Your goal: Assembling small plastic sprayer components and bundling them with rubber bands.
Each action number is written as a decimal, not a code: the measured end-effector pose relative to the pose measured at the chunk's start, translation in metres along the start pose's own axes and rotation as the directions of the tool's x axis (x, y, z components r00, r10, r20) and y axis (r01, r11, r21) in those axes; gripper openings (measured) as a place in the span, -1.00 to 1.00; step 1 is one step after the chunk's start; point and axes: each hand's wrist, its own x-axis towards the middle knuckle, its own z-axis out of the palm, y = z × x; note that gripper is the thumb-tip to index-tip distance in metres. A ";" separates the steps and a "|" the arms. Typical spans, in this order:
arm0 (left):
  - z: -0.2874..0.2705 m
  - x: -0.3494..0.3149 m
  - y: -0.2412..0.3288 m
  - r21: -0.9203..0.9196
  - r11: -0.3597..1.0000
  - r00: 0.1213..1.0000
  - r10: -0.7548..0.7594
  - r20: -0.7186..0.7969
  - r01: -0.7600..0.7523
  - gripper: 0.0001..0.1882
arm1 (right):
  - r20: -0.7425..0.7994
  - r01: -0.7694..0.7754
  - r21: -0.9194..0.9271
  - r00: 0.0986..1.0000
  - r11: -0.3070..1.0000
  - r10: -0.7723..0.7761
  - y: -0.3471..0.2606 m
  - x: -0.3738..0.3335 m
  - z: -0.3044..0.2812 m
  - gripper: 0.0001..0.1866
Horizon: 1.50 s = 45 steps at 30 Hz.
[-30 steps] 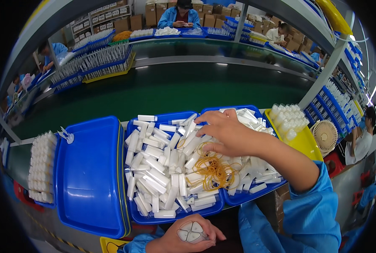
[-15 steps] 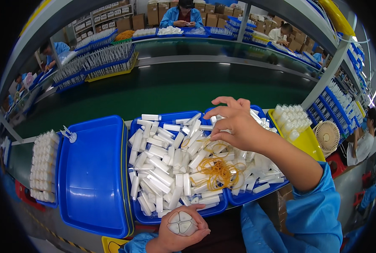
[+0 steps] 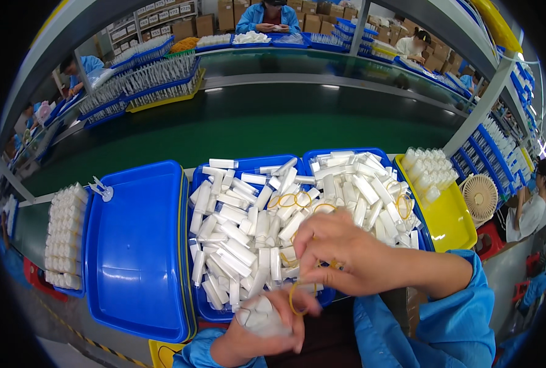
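At the near edge of the trays, my left hand [image 3: 242,343] is wrapped round a bundle of white plastic pieces [image 3: 262,318], blurred by motion. Just above and right of it, my right hand [image 3: 352,260] pinches a yellow rubber band [image 3: 292,302], which hangs in a loop beside the left fingers. Whether the band touches the bundle I cannot tell. Under the right hand, a pile of loose rubber bands is mostly hidden. White pieces with clear ends [image 3: 233,257] fill the left blue tray [image 3: 194,300]; similar pieces [image 3: 365,184] fill the right blue tray [image 3: 377,152].
To the left stands a stack of blue trays [image 3: 135,264], a small white pronged piece [image 3: 104,191] at its corner. Upright white bundles [image 3: 64,239] stand farther left. A yellow tray [image 3: 454,224] with clear-topped pieces and a fan [image 3: 478,197] are right. Beyond runs a green belt [image 3: 242,122]; people sit past it.
My right hand has come down from above the right tray toward my left hand, now with a rubber band in its fingers. The bundle in my left hand has tilted.
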 end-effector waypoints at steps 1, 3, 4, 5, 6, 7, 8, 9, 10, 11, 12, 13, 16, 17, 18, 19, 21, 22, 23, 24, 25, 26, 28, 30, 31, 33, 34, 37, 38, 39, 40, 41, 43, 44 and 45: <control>-0.003 0.003 -0.001 0.013 0.999 0.987 0.047 0.154 -0.050 -0.72 | 0.068 -0.089 0.298 0.995 0.950 0.072 0.002 -0.005 0.003 -0.90; -0.009 0.009 -0.004 -0.010 0.989 0.884 0.138 0.447 -0.150 -0.64 | 0.229 -0.288 0.837 0.957 0.466 0.180 0.008 -0.014 0.015 -0.82; 0.005 0.004 -0.001 0.008 0.982 0.933 0.177 0.314 -0.189 -0.75 | 0.241 -0.258 0.916 0.966 0.306 0.095 0.011 -0.017 0.012 -0.80; 0.005 0.002 -0.004 0.211 0.950 0.960 0.184 0.212 -0.229 -0.62 | 0.235 -0.234 0.963 0.972 0.133 0.009 0.012 -0.022 0.006 -0.78; 0.003 -0.001 -0.008 0.408 0.881 0.971 0.210 0.112 -0.238 -0.48 | 0.202 -0.203 0.978 0.979 0.043 0.027 0.006 -0.025 0.004 -0.75; 0.003 -0.002 -0.010 0.591 0.777 0.966 0.256 0.019 -0.217 -0.35 | 0.170 -0.168 0.985 0.984 -0.048 0.044 -0.002 -0.027 0.002 -0.73; 0.006 0.000 -0.013 0.720 0.661 0.953 0.303 0.004 -0.213 -0.21 | 0.183 -0.175 0.942 0.983 0.286 -0.002 -0.011 -0.028 0.002 -0.73; 0.010 0.002 -0.018 0.828 0.525 0.936 0.352 -0.003 -0.195 -0.07 | 0.209 -0.146 0.796 0.977 0.588 -0.041 -0.017 -0.030 0.002 -0.73; 0.014 0.005 -0.020 0.910 0.377 0.917 0.398 0.007 -0.170 0.08 | 0.238 -0.038 0.574 0.963 0.818 -0.123 -0.021 -0.033 0.008 -0.74; 0.015 0.006 -0.019 0.887 0.445 0.930 0.362 -0.056 -0.120 0.11 | 0.268 0.121 0.308 0.941 0.944 -0.208 -0.025 -0.036 0.014 -0.76; 0.017 0.008 -0.016 0.858 0.509 0.939 0.322 -0.117 -0.068 0.14 | 0.332 0.338 0.039 0.883 0.940 -0.331 -0.029 -0.043 0.030 -0.79; 0.015 0.011 -0.014 0.819 0.573 0.944 0.276 -0.178 -0.014 0.17 | 0.418 0.452 0.010 0.808 0.892 -0.415 -0.029 -0.046 0.043 -0.77; 0.008 0.013 -0.003 0.648 0.760 0.959 0.144 -0.245 0.051 0.20 | 0.480 0.220 0.076 0.847 0.972 -0.229 -0.036 -0.057 0.047 -0.72; 0.004 0.012 -0.003 0.552 0.833 0.959 0.128 -0.254 0.035 0.20 | 0.297 0.273 0.336 0.877 0.902 -0.376 -0.027 -0.061 0.053 -0.83; 0.000 0.011 -0.003 0.449 0.894 0.959 0.110 -0.260 0.019 0.21 | 0.176 0.303 0.532 0.873 0.790 -0.454 -0.017 -0.063 0.060 -0.79; -0.002 0.012 -0.007 0.454 0.890 0.960 0.163 -0.228 -0.043 0.21 | 0.036 0.333 0.694 0.870 0.638 -0.493 -0.006 -0.065 0.065 -0.73; -0.001 0.009 -0.015 0.465 0.869 0.948 0.273 -0.165 -0.169 0.21 | -0.011 0.130 0.929 0.945 0.348 -0.325 0.014 -0.077 0.067 -0.61; 0.001 0.011 -0.018 0.612 0.761 0.927 0.357 -0.117 -0.216 0.23 | 0.019 0.026 0.966 0.985 0.258 -0.172 0.013 -0.085 0.064 -0.54; 0.002 0.013 -0.022 0.735 0.627 0.901 0.431 -0.052 -0.257 0.24 | 0.049 -0.046 0.990 0.999 0.133 -0.016 0.011 -0.090 0.060 -0.45; 0.004 0.015 -0.025 0.831 0.473 0.871 0.490 0.028 -0.292 0.25 | -0.017 0.009 0.998 0.993 0.068 0.119 0.007 -0.088 0.061 -0.43; 0.006 0.021 -0.029 0.822 0.362 0.824 0.526 0.210 -0.440 0.04 | 0.019 -0.046 0.959 0.995 0.278 0.100 0.007 -0.088 0.053 -0.39; 0.010 0.022 -0.037 0.870 0.339 0.844 0.517 0.146 -0.358 -0.22 | 0.070 -0.107 0.874 0.993 0.474 0.094 0.007 -0.086 0.044 -0.36; 0.016 0.020 -0.052 0.942 0.285 0.863 0.506 0.010 -0.178 -0.69 | 0.084 -0.170 0.611 0.985 0.773 0.150 -0.001 -0.083 0.037 -0.32; 0.025 0.021 -0.041 0.989 0.030 0.914 0.387 0.121 -0.143 -0.56 | 0.081 -0.186 0.282 0.982 0.941 0.170 -0.010 -0.085 0.030 -0.32; 0.031 0.023 -0.036 0.983 -0.107 0.933 0.312 0.178 -0.151 -0.55 | -0.070 -0.136 0.174 0.986 0.975 0.151 -0.012 -0.085 0.035 -0.41; 0.043 0.030 -0.033 0.969 -0.181 0.956 0.210 0.205 -0.168 -0.56 | -0.200 -0.120 0.042 0.972 0.992 0.126 -0.014 -0.092 0.044 -0.51; 0.045 0.031 -0.034 0.964 -0.189 0.961 0.170 0.219 -0.186 -0.56 | -0.254 -0.109 -0.021 0.962 0.994 0.101 -0.013 -0.094 0.048 -0.55; 0.050 0.032 -0.036 0.956 -0.201 0.974 0.027 0.225 -0.215 -0.56 | -0.296 -0.171 -0.075 0.945 0.982 0.142 -0.020 -0.102 0.052 -0.64; 0.052 0.031 -0.036 0.957 -0.199 0.978 -0.040 0.205 -0.209 -0.55 | -0.294 -0.199 -0.080 0.941 0.977 0.168 -0.021 -0.104 0.052 -0.63; 0.054 0.030 -0.036 0.959 -0.197 0.977 -0.107 0.186 -0.205 -0.54 | -0.304 -0.221 -0.081 0.934 0.972 0.187 -0.022 -0.107 0.050 -0.63; 0.057 0.029 -0.038 0.941 -0.279 0.981 -0.070 0.180 -0.192 -0.33 | -0.350 -0.219 -0.133 0.923 0.967 0.161 -0.022 -0.112 0.045 -0.64; 0.059 0.027 -0.040 0.918 -0.359 0.985 -0.027 0.172 -0.171 -0.09 | -0.390 -0.216 -0.184 0.912 0.959 0.131 -0.021 -0.116 0.033 -0.64; 0.028 0.003 -0.050 0.889 -0.406 0.960 0.083 0.268 -0.213 -0.05 | -0.521 -0.336 -0.248 0.837 0.909 0.167 -0.027 -0.127 -0.002 -0.65; 0.004 -0.010 -0.052 0.898 -0.379 0.939 0.165 0.303 -0.223 -0.11 | -0.600 -0.448 -0.249 0.767 0.858 0.226 -0.031 -0.132 -0.024 -0.66; -0.004 -0.014 -0.046 0.905 -0.345 0.898 0.267 0.350 -0.250 -0.17 | -0.802 -0.574 -0.304 0.585 0.761 0.121 -0.022 -0.143 -0.038 -0.67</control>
